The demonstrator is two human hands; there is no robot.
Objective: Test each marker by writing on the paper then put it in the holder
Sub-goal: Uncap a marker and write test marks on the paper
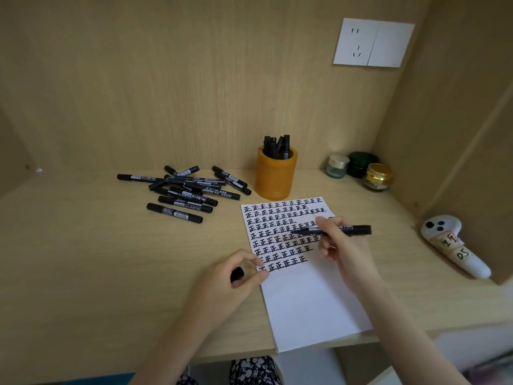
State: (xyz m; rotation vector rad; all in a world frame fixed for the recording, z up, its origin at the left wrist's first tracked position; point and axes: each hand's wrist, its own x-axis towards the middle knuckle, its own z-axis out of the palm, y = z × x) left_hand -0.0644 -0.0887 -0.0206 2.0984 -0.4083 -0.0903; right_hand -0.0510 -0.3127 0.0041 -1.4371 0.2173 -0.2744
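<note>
The right grip point(344, 245) was closed round a black marker point(358, 230), pinching the barrel between thumb and fingers. The marker lay almost level: its uncapped tip jutted out to the left of the grip, over the rows of written characters on the paper point(305, 307), and its rear end stuck out to the right (whether the tip touched the sheet could not be told). The left grip point(233, 276), nearer the person and left of the right one, curled round the black cap point(236, 274) at the paper's left edge. Beyond the right grip, back and leftward, stood the orange holder point(273, 176) with several standing markers point(277, 147) inside. Well left of both grips lay a pile of capped markers point(183, 194) on the bench point(97, 259).
</note>
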